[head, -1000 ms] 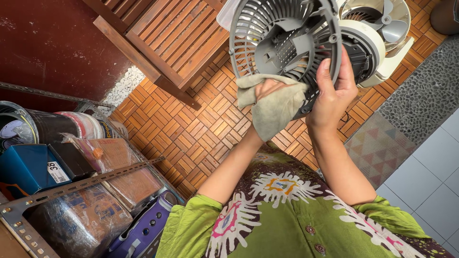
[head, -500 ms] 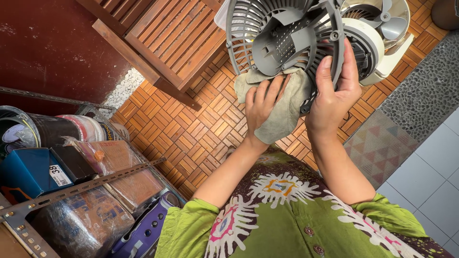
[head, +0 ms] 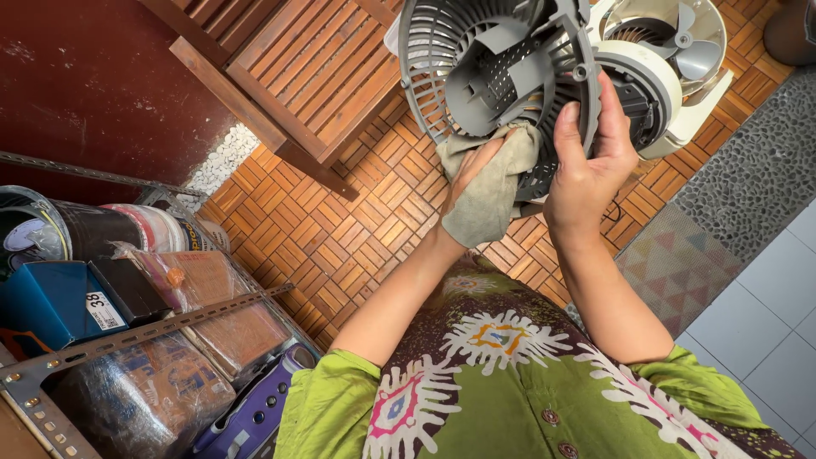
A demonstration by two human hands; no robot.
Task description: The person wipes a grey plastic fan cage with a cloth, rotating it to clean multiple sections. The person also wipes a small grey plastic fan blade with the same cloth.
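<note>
Single view only, head-worn camera, looking steeply down along the person's own chest and forearms. Lens sits close: green patterned garment [head: 510, 399] fills the bottom edge, left hand [head: 472, 174] and right hand [head: 591, 166] are raised near frame centre at arm's length, against the grey fan grille [head: 493, 68] at top. Wooden parquet floor [head: 340, 229] lies well below. Metal shelf rack [head: 127, 331] crowds the lower-left corner, grey tiles [head: 765, 340] the lower right. No second view to overlap.

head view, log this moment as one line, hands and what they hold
left hand: presses cloth into fan grille | right hand: grips grille rim | fan body: behind, on floor
</note>
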